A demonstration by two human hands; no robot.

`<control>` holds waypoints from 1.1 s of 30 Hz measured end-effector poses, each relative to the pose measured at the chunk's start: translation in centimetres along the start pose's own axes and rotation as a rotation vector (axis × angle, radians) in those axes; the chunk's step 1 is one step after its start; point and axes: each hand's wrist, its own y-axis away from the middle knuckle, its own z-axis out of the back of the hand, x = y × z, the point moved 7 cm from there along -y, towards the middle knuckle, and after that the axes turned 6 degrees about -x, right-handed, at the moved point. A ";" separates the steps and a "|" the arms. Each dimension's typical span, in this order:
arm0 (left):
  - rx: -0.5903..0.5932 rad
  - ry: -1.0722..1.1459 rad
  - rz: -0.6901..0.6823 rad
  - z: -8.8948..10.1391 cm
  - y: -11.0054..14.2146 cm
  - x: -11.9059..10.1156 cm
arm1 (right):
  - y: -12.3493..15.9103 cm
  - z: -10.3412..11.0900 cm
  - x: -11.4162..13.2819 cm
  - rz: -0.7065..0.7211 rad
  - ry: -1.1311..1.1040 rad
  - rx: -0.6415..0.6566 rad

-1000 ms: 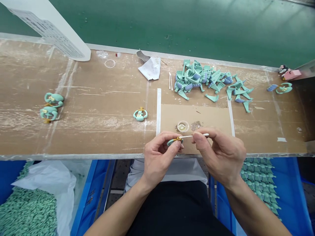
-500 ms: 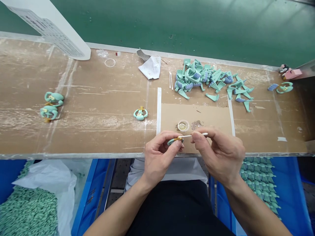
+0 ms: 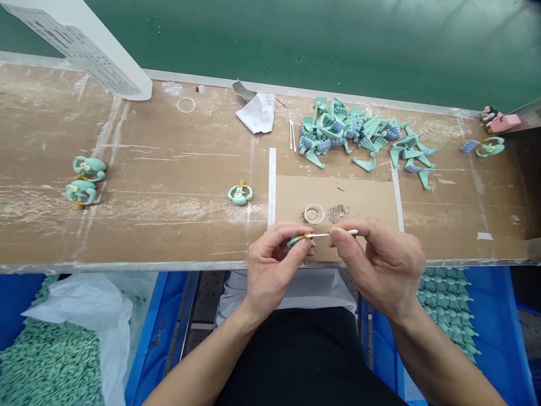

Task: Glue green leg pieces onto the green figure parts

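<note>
Between the thumb and fingers of my left hand (image 3: pixel 274 265) is a small teal and ochre figurine (image 3: pixel 295 241), mostly covered by the fingertips. My right hand (image 3: pixel 382 262) pinches a cotton swab (image 3: pixel 320 235), level, its tip against the ochre part of the figurine. Just beyond the hands stands a small round clear cup (image 3: pixel 314 214) with some liquid in it, beside a brown stain on the cardboard. A similar teal figurine (image 3: pixel 239 195) lies to the left of the white tape strip.
Teal and purple leg parts (image 3: pixel 338 129) lie heaped at the back right, near spare cotton swabs (image 3: pixel 292 136). A cloth scrap (image 3: pixel 258 114) lies at the back. Blue crates (image 3: pixel 154 332) of teal parts stand below the table edge. A white sign (image 3: pixel 101 56) leans at left.
The swab and figurine have shifted only slightly, with the swab tip still at the ochre part. Both hands keep their grip; the whole view has moved a little.
</note>
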 end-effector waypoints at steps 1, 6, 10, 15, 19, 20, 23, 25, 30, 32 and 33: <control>0.000 -0.003 -0.005 0.0 0.0 -0.1 | 0.0 0.1 0.0 0.003 0.009 0.003; 0.007 0.001 -0.037 0.0 -0.1 -0.2 | 0.1 0.3 -0.3 0.005 0.017 0.010; 0.016 0.002 -0.069 0.1 -0.1 0.0 | 0.2 0.2 -0.6 -0.012 0.005 0.010; 0.037 0.007 -0.105 0.1 -0.1 0.2 | 0.1 0.3 -0.7 -0.021 -0.005 -0.009; 0.041 0.004 -0.118 0.1 -0.1 0.1 | 0.4 0.4 -1.2 -0.054 -0.030 -0.016; 0.041 0.003 -0.123 0.1 0.0 0.1 | 0.5 0.4 -1.3 -0.074 -0.041 -0.024; 0.031 -0.011 -0.125 0.2 0.0 0.2 | 0.9 0.5 -1.9 -0.134 -0.066 -0.048; 0.028 -0.020 -0.124 0.3 0.0 0.3 | 1.0 0.4 -1.9 -0.143 -0.070 -0.044; 0.031 -0.014 -0.119 0.4 0.0 0.4 | 0.7 0.2 -1.4 -0.114 -0.073 -0.010; 0.029 -0.015 -0.118 0.4 0.0 0.5 | 0.5 0.2 -1.2 -0.098 -0.066 -0.008; 0.028 -0.017 -0.117 0.4 0.0 0.6 | 0.4 0.3 -1.1 -0.092 -0.059 -0.008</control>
